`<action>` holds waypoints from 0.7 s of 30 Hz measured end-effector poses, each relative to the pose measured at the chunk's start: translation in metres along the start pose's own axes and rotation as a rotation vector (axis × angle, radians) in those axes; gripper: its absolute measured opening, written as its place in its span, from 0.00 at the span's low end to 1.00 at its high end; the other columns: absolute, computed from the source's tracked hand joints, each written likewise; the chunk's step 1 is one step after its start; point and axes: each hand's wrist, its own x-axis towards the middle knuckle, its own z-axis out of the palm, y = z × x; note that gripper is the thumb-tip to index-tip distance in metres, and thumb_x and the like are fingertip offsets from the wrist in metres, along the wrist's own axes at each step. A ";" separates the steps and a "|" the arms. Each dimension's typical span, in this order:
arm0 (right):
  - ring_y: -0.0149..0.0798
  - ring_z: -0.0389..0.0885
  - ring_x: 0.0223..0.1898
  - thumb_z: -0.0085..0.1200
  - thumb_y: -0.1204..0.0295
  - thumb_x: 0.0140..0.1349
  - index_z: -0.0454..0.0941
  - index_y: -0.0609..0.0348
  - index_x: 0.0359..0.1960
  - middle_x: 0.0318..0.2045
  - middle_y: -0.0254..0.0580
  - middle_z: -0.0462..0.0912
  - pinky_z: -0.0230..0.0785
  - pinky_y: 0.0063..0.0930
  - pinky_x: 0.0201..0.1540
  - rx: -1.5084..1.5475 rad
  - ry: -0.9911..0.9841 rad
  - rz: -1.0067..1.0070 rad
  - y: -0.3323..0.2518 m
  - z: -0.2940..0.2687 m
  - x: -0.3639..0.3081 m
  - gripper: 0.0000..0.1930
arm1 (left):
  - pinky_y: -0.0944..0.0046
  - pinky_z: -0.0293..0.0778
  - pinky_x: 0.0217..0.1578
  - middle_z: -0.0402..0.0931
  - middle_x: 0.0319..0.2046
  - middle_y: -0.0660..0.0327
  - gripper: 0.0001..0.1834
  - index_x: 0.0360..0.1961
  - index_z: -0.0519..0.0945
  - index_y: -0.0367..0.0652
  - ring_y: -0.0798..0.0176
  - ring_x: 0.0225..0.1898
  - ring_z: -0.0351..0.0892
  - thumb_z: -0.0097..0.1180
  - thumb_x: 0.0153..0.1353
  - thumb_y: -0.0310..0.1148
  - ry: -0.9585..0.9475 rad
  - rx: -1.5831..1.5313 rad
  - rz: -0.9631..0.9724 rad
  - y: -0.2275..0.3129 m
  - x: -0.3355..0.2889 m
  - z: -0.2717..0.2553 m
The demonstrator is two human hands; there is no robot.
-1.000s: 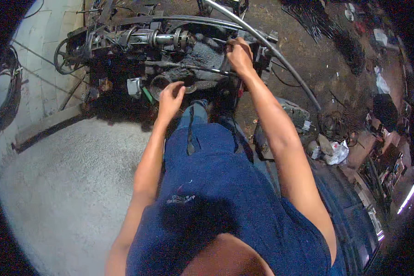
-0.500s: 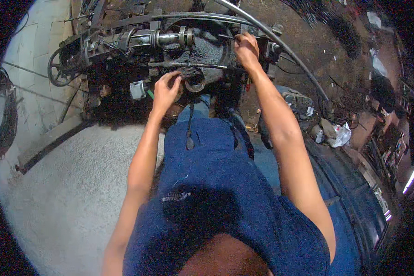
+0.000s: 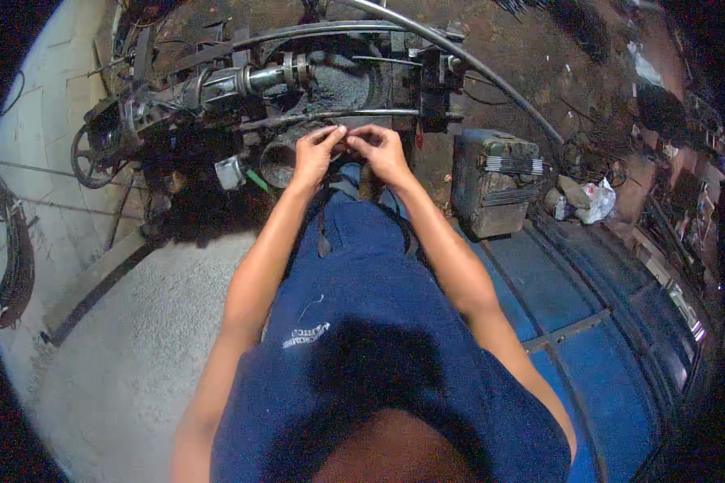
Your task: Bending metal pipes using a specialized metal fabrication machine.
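My left hand [image 3: 316, 154] and my right hand [image 3: 380, 153] meet fingertip to fingertip in front of my waist, near side of a greasy machine. Both are closed in a pinch; anything between the fingers is too small to make out. Just beyond them runs a bright metal bar [image 3: 362, 113]. Behind that bar lies a tray [image 3: 372, 90] of grey metal chips [image 3: 338, 87], with a shiny spindle and flanged end [image 3: 298, 72] over its left side. A round metal ring [image 3: 278, 163] sits left of my left hand.
A handwheel [image 3: 89, 157] stands at the machine's left end. A long curved rod [image 3: 499, 80] arcs over the right side. To my right are a dirty metal box [image 3: 495, 185] and a blue panel [image 3: 572, 322]. Grey granular material [image 3: 153, 322] spreads at lower left.
My right hand has come back from the machine's far right side, toward me and leftward, to meet my left hand. The left hand has shifted slightly right. The view has shifted.
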 end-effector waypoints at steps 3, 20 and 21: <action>0.27 0.78 0.31 0.60 0.68 0.56 0.80 0.65 0.36 0.28 0.38 0.82 0.71 0.20 0.33 -0.129 0.119 -0.081 0.026 -0.016 0.013 0.12 | 0.73 0.75 0.29 0.80 0.30 0.61 0.15 0.38 0.81 0.33 0.72 0.28 0.78 0.62 0.56 0.35 0.057 -0.221 -0.022 -0.006 0.004 -0.001; 0.62 0.68 0.50 0.45 0.68 0.56 0.76 0.65 0.39 0.50 0.64 0.70 0.62 0.49 0.54 -0.951 0.332 0.223 0.085 -0.093 0.001 0.14 | 0.71 0.76 0.30 0.79 0.31 0.60 0.14 0.39 0.81 0.34 0.69 0.30 0.78 0.61 0.57 0.34 0.104 -0.154 -0.039 -0.015 0.000 -0.034; 0.62 0.68 0.50 0.45 0.68 0.56 0.76 0.65 0.39 0.50 0.64 0.70 0.62 0.49 0.54 -0.945 0.336 0.220 0.089 -0.095 0.004 0.14 | 0.71 0.76 0.30 0.79 0.31 0.60 0.14 0.39 0.81 0.34 0.69 0.30 0.78 0.61 0.57 0.34 0.103 -0.149 -0.034 -0.015 -0.001 -0.033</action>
